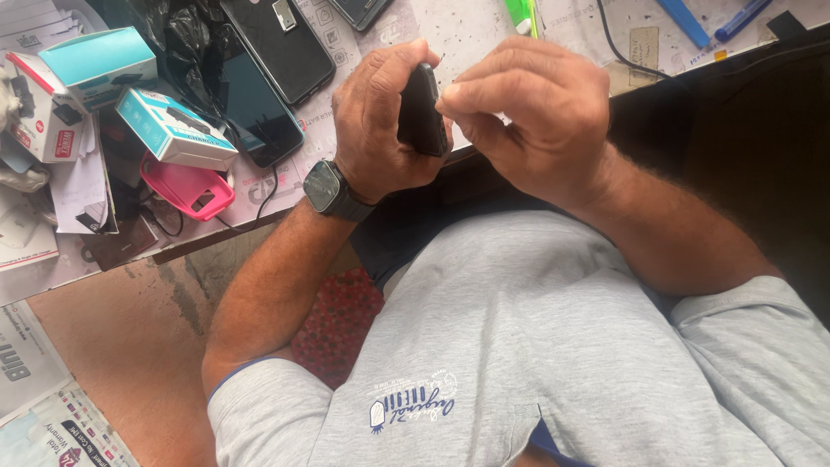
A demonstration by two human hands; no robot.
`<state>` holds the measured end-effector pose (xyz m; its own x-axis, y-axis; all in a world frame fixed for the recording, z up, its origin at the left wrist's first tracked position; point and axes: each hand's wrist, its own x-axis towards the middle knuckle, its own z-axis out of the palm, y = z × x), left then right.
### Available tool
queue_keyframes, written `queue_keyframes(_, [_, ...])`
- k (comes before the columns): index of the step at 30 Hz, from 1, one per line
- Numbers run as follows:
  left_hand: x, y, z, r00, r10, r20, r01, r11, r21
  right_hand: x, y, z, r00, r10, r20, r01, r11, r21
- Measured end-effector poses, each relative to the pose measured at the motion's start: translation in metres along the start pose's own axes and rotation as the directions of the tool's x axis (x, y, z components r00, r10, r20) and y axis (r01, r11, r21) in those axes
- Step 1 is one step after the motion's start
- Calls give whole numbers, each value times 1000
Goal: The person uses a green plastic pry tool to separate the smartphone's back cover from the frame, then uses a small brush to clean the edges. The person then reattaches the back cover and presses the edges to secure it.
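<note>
The cluttered worktable (484, 35) lies beyond the grip, where two teal-and-white boxes (130, 95), both shut so that what they hold cannot be told, sit well off to the left hand's side beside two dark phones (259, 78) lying flat and a pink phone case (186, 186). The left hand (376, 130), a black watch (333, 190) on its wrist, wraps around a small black phone (421, 111) held on edge, fingers curled shut over its back. The right hand (527, 117) touches the phone's near edge with thumb and forefinger pressed together; what they pinch is too small to tell.

The left hand (380, 121) and the right hand (527, 112) meet over the table's near edge (259, 195), a small phone (421, 111) between them. Far left of them two larger phones (259, 86) lie side by side; left again sit stacked boxes (130, 95), a phone case (186, 186) just near them
</note>
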<state>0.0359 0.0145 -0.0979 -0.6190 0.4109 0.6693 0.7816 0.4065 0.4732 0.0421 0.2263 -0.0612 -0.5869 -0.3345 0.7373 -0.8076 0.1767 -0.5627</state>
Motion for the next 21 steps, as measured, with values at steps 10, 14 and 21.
queue_keyframes(10, [-6,-7,5,1000,16,6,-16,1000,23,18,-3,-14,969,154,194,-139,986,-88])
queue_keyframes(14, [-7,-11,6,1000,26,1,-26,999,22,22,-3,-14,971,110,210,-85,989,-125])
queue_keyframes(21, [-11,-13,2,1000,10,-9,-10,1000,22,26,-1,-20,974,108,201,-99,994,-51])
